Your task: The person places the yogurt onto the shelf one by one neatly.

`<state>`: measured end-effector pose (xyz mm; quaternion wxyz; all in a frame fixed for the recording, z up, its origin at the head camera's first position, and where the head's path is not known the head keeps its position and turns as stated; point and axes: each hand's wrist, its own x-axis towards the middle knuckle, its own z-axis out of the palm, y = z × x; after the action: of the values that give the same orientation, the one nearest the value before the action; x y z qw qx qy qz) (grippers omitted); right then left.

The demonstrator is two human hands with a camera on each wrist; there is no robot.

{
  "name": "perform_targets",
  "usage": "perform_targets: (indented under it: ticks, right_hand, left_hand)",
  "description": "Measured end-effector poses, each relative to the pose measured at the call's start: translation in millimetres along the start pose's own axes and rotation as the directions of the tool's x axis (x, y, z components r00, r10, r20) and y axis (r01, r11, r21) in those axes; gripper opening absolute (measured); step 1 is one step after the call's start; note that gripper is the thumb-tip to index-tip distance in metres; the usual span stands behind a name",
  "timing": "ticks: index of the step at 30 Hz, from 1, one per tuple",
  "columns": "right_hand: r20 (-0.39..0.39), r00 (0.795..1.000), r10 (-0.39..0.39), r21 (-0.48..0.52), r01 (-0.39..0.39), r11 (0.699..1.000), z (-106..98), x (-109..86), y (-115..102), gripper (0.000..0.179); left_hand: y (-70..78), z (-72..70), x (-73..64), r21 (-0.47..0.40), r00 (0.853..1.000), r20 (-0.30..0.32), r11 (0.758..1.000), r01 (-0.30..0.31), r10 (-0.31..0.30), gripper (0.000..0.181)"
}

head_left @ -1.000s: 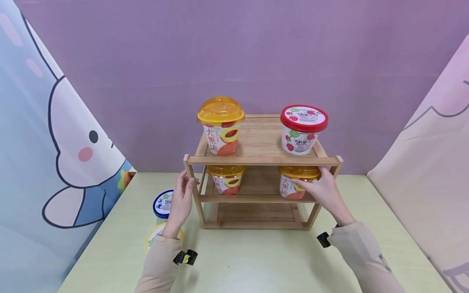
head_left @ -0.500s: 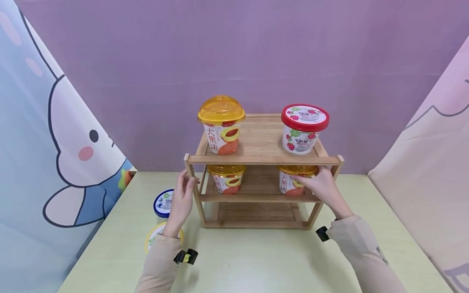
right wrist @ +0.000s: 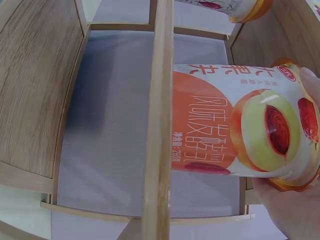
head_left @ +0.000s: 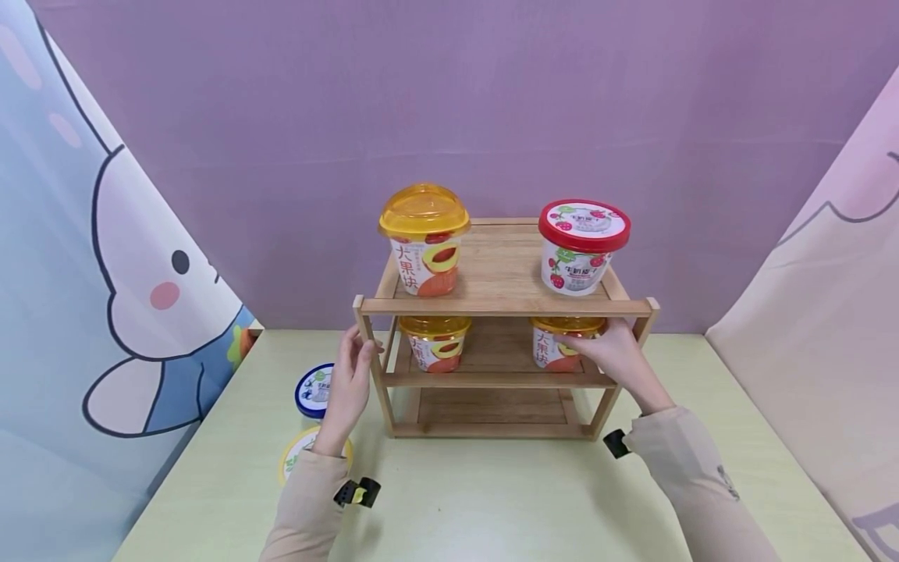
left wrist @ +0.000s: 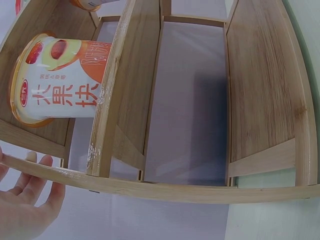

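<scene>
My right hand [head_left: 620, 361] grips a peach yogurt cup [head_left: 546, 349] with an amber lid, on the right of the middle shelf of a wooden rack [head_left: 502, 307]. In the right wrist view, thumb and fingers lie on either side of this cup's lid end, and a shelf rail hides its base. My left hand [head_left: 349, 386] holds the rack's left front post, its fingers round the wood. A matching yogurt cup [left wrist: 62, 80] stands on the left of the same shelf, beyond the left fingers. On the top shelf are a larger-looking domed peach cup [head_left: 424, 254] and a red-lidded tub [head_left: 581, 248].
Left of the rack, a blue-lidded tub [head_left: 312, 390] and a yellow-lidded tub [head_left: 298, 451] stand on the pale green table [head_left: 477, 499], partly behind the left arm. A purple cloth [head_left: 506, 109] hangs behind the rack. The bottom shelf [head_left: 492, 406] is bare wood.
My right hand and the cup in it have shifted slightly left and farther back on the middle shelf. The left hand stays on the post.
</scene>
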<state>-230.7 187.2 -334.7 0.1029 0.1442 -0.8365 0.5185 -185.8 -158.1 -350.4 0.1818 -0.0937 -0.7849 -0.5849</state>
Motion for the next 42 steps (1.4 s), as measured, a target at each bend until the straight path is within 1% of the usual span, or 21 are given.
perform_targets:
  ticks: [3, 4, 10, 14, 26, 29, 36, 42]
  right_hand:
    - [0.004, 1.0, -0.003, 0.003, 0.003, 1.0, 0.5, 0.9, 1.5, 0.082]
    - [0.004, 1.0, -0.006, 0.003, 0.006, 1.0, 0.6, 2.5, 6.6, 0.083]
    - [0.0, 1.0, -0.007, -0.002, 0.007, 1.0, 1.9, 1.7, 9.0, 0.086]
    - [-0.017, 1.0, -0.007, -0.005, 0.007, 1.0, 2.8, 0.5, 9.6, 0.085]
    - [-0.017, 1.0, -0.001, 0.033, 0.001, 0.999, 4.3, -3.9, 5.5, 0.084]
    - [-0.032, 0.999, -0.002, 0.038, 0.003, 0.999, 5.0, -6.3, 5.2, 0.084]
    - [-0.085, 0.995, -0.044, 0.028, 0.047, 0.998, 5.8, -13.4, 7.2, 0.082]
    - [-0.144, 0.987, -0.07, 0.007, 0.072, 0.997, 7.3, -25.1, 0.9, 0.076]
  left_hand:
    - [-0.1, -0.4, -0.4, -0.003, 1.0, -0.001, 1.0, 0.001, -0.001, 0.035]
    - [-0.1, -0.6, -0.5, -0.004, 1.0, -0.001, 1.0, 0.003, -0.003, 0.035]
    - [-0.4, -0.6, -0.6, -0.001, 1.0, 0.003, 1.0, 0.011, -0.011, 0.034]
    - [-0.7, -0.5, -0.7, 0.002, 1.0, 0.0, 1.0, 0.008, -0.008, 0.035]
    - [0.8, -0.5, -0.9, 0.01, 1.0, -0.004, 1.0, -0.011, 0.011, 0.034]
    - [1.3, -0.4, -1.2, 0.012, 1.0, -0.002, 1.0, -0.011, 0.011, 0.034]
    - [1.3, -0.1, -1.2, 0.015, 1.0, -0.004, 1.0, -0.007, 0.007, 0.034]
    - [0.7, 0.3, -0.9, 0.008, 1.0, -0.004, 1.0, -0.007, 0.007, 0.033]
